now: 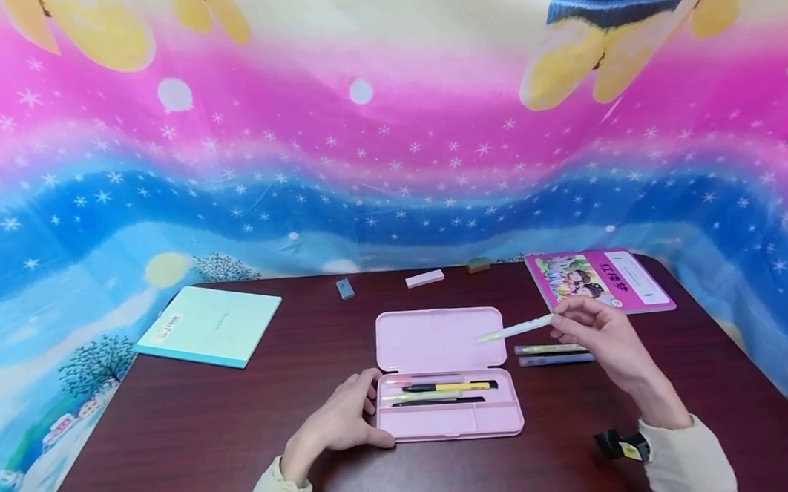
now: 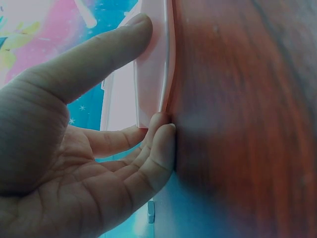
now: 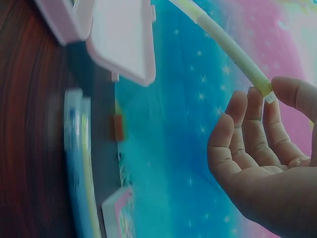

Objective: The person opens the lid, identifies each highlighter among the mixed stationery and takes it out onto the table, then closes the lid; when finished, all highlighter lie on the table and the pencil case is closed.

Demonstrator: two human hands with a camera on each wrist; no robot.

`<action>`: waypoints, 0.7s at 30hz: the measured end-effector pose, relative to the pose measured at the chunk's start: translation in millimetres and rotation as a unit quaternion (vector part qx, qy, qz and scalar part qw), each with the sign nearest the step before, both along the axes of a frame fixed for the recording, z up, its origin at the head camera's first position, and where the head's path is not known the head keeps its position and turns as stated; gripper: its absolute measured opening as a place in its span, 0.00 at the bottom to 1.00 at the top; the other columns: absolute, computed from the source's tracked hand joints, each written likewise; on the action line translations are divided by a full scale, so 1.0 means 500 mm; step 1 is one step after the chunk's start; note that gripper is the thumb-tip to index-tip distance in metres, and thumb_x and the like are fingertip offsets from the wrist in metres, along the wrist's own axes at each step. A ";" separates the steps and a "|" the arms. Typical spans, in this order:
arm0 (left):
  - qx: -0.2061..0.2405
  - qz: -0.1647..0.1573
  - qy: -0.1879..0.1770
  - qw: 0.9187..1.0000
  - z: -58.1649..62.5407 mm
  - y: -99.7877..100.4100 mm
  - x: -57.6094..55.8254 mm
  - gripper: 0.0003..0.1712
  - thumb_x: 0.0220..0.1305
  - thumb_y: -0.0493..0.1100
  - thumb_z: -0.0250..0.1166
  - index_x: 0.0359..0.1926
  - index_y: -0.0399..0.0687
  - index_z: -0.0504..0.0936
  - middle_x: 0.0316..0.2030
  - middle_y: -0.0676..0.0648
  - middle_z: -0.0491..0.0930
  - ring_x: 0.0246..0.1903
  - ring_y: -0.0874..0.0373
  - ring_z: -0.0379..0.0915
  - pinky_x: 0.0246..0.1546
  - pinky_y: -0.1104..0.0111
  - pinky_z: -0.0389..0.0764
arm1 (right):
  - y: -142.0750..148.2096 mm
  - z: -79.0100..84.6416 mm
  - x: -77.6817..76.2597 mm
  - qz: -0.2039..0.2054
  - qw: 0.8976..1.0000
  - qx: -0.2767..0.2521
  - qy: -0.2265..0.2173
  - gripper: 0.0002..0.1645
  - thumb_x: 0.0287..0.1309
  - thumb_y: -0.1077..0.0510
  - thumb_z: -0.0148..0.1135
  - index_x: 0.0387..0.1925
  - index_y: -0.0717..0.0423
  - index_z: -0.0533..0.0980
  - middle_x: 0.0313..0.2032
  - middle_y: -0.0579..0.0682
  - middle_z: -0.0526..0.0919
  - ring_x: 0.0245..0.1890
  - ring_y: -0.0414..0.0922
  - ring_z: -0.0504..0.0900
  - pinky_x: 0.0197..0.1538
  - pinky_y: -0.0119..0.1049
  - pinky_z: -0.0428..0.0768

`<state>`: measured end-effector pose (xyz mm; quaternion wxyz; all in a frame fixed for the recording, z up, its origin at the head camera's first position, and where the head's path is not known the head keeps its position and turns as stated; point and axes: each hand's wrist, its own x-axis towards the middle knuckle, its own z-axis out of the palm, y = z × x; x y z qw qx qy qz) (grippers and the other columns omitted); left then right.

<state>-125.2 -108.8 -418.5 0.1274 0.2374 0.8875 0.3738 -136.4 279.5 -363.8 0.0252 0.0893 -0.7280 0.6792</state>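
Observation:
A pink pencil case (image 1: 450,421) lies open on the table, its lid (image 1: 432,337) folded back. My left hand (image 1: 343,416) grips the left end of the case, thumb at the front corner and fingers along the side; the left wrist view shows the thumb (image 2: 109,52) on its wall. In the case lie a yellow-and-black pen (image 1: 464,386) and several other pens. My right hand (image 1: 603,343) pinches a white pen (image 1: 521,327) with yellow-green ends by its rear end. That pen (image 3: 235,52) is raised and slants toward the case, its tip overlapping the lid in the head view.
Two more pens (image 1: 554,359) lie right of the case, below the right hand. A pink book (image 1: 596,284) sits at the back right, a mint notebook (image 1: 214,326) at the back left. Along the back edge are a blue eraser (image 1: 346,289), a pink block (image 1: 425,278) and a brownish-green block (image 1: 478,264).

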 end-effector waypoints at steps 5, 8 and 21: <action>-0.001 0.000 0.001 1.000 -0.001 0.000 0.000 0.48 0.36 0.46 0.81 0.57 0.36 0.66 0.37 0.47 0.70 0.34 0.56 0.70 0.37 0.67 0.71 | 0.039 -0.007 0.009 -0.017 1.000 0.024 0.001 0.08 0.62 0.67 0.59 0.40 0.54 0.78 0.33 0.46 0.85 0.31 0.41 0.84 0.36 0.31 0.80; -0.002 -0.001 0.001 1.000 -0.001 0.000 0.000 0.48 0.36 0.46 0.81 0.57 0.37 0.66 0.37 0.47 0.70 0.34 0.56 0.69 0.37 0.67 0.71 | 0.061 -0.010 0.015 -0.027 0.999 0.041 -0.005 0.07 0.63 0.66 0.59 0.41 0.54 0.78 0.33 0.44 0.85 0.30 0.40 0.84 0.36 0.30 0.80; 0.000 -0.003 0.009 1.000 -0.002 -0.001 -0.001 0.47 0.35 0.46 0.81 0.56 0.36 0.66 0.37 0.47 0.71 0.34 0.57 0.70 0.37 0.67 0.71 | 0.121 -0.042 0.030 -0.046 0.988 0.143 -0.042 0.05 0.62 0.63 0.61 0.40 0.59 0.77 0.32 0.48 0.85 0.32 0.41 0.83 0.37 0.31 0.81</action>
